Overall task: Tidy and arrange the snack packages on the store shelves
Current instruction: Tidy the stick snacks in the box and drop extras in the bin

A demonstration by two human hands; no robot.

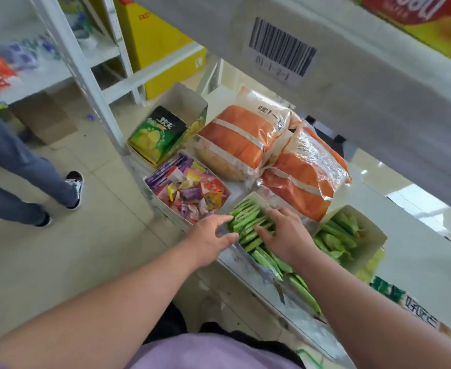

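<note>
At centre frame the left hand point(213, 237) hovers with fingers spread, gripping nothing, at the outer edge of a white box point(256, 199) of green packets point(248, 222). The right hand point(285, 235) lies flat on those packets, fingers straight. The shelf edge point(248, 267) runs diagonally below; bare floor point(86, 249) lies left. Orange bags point(245, 137) fill the shelf behind, with a candy box point(192, 190) at their left.

Pale tiled floor point(59, 262), white metal shelving point(86, 75), bright daylight.
</note>
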